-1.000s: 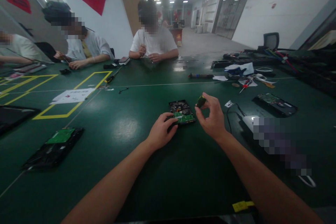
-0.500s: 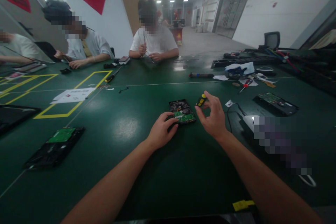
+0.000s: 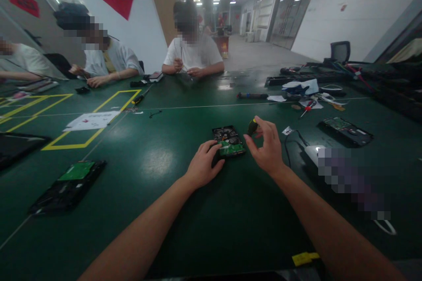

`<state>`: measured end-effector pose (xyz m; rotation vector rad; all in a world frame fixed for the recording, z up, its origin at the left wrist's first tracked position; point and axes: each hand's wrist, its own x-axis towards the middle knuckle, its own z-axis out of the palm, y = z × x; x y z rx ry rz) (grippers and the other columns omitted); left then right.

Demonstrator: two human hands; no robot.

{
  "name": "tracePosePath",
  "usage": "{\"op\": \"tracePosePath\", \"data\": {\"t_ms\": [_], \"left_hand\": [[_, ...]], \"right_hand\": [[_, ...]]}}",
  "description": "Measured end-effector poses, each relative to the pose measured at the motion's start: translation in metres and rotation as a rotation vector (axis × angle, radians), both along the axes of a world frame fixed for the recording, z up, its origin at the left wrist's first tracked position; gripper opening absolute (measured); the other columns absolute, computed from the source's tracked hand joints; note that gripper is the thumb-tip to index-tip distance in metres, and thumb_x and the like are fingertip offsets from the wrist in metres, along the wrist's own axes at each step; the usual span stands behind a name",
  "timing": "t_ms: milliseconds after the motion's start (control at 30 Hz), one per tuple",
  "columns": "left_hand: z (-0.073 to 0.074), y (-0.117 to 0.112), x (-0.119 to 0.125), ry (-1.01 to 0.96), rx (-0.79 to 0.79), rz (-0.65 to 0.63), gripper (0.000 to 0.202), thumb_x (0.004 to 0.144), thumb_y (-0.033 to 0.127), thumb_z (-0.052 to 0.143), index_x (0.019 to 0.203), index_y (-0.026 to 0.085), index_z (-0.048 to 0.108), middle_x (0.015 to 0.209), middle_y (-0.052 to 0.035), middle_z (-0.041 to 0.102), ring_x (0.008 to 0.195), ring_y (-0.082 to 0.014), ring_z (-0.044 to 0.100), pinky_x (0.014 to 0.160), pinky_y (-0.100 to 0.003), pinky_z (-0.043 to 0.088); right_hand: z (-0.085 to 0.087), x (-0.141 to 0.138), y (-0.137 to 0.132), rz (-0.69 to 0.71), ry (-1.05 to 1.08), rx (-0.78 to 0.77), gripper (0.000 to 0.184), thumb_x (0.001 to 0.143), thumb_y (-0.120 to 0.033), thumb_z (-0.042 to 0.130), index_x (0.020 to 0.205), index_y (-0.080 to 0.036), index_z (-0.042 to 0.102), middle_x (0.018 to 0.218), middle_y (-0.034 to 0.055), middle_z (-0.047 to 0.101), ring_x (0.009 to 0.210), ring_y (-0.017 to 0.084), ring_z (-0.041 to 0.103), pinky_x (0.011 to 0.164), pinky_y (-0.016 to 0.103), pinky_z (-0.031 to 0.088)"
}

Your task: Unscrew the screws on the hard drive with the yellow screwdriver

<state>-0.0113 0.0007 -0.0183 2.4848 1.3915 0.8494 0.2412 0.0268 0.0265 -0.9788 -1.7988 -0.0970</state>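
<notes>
A hard drive [image 3: 228,133] with a green circuit board [image 3: 234,148] lies on the green table in front of me. My left hand [image 3: 205,162] grips its left side, fingertips on the board's edge and thumb at the near corner. Just right of the drive, my right hand [image 3: 266,145] pinches the dark handle of a screwdriver [image 3: 252,127] with a yellow end between thumb and fingers. The handle is tilted and apart from the drive; I cannot make out its shaft.
Other drives lie at left [image 3: 67,186] and right [image 3: 346,131]. A cabled, pixelated device [image 3: 349,180] is near my right forearm. Farther back are a red screwdriver [image 3: 309,105], a yellow-black screwdriver [image 3: 140,96] and a paper sheet [image 3: 92,120]. Several people sit across the table.
The screwdriver handle has turned in my right fingers, so its yellow marks show less. My left fingers have shifted slightly on the drive, and more of the board shows.
</notes>
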Motion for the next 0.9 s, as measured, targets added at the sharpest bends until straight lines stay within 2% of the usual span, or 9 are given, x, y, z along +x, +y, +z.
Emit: {"op": "tracePosePath", "data": {"t_ms": [167,333,500,667,900], "left_hand": [[-0.0016,-0.0005,-0.0005,0.0,-0.015,0.018,0.051,0.094,0.037,0.062,0.142,0.022,0.052,0.147,-0.0156,0.047,0.136,-0.0337,0.048,0.111,-0.055,0.047],[0.001,-0.001,-0.0001,-0.01,-0.013,0.016,0.049,0.094,0.036,0.062,0.141,0.022,0.053,0.146,-0.0157,0.047,0.136,-0.0333,0.049,0.111,-0.054,0.048],[0.0019,-0.0005,-0.0003,-0.012,-0.012,0.016,0.048,0.094,0.035,0.062,0.139,0.023,0.054,0.146,-0.0151,0.047,0.136,-0.0336,0.049,0.11,-0.055,0.048],[0.0027,-0.0012,-0.0009,-0.016,-0.006,0.0,0.047,0.095,0.034,0.062,0.139,0.022,0.053,0.146,-0.0155,0.047,0.135,-0.0329,0.05,0.111,-0.054,0.048],[-0.0026,0.0005,-0.0009,-0.027,0.006,0.004,0.047,0.094,0.034,0.063,0.139,0.025,0.054,0.145,-0.0149,0.048,0.135,-0.0335,0.05,0.109,-0.056,0.049]], "right_hand": [[-0.0008,-0.0006,0.0004,0.018,0.001,-0.015,0.074,0.092,-0.018,0.062,0.157,-0.034,0.03,0.134,0.0103,0.054,0.099,0.024,0.064,0.09,0.047,0.06],[-0.0006,-0.0008,-0.0005,-0.01,-0.022,-0.006,0.073,0.091,-0.021,0.066,0.155,-0.035,0.034,0.129,0.0095,0.055,0.099,0.024,0.063,0.085,0.047,0.061],[-0.0006,0.0003,0.0,0.003,-0.026,-0.011,0.075,0.091,-0.017,0.063,0.157,-0.033,0.031,0.132,0.0108,0.052,0.102,0.025,0.061,0.087,0.048,0.06],[0.0009,0.0002,0.0003,-0.01,-0.032,0.016,0.075,0.088,-0.017,0.066,0.154,-0.034,0.035,0.124,0.0096,0.054,0.106,0.027,0.059,0.086,0.048,0.06],[0.0016,-0.0015,-0.0013,0.018,0.0,-0.011,0.072,0.091,-0.015,0.061,0.154,-0.034,0.034,0.132,0.01,0.052,0.101,0.023,0.062,0.086,0.046,0.061]]}}
